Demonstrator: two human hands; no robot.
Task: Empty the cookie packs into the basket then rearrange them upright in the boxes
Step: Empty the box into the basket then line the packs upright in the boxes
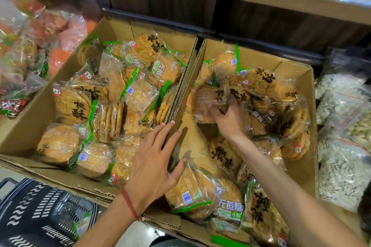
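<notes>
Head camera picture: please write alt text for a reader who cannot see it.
The right hand grips a cookie pack in the right box; the open left hand hovers over the boxes' shared wall. A dark basket sits lower-left.

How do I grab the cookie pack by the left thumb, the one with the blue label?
Take the pack by its round rim, thumb on one side and fingers on the other, coming down from above. It lies with its label up, and the bare box floor past it leaves finger room. The left hand hovers open next to it.
</notes>
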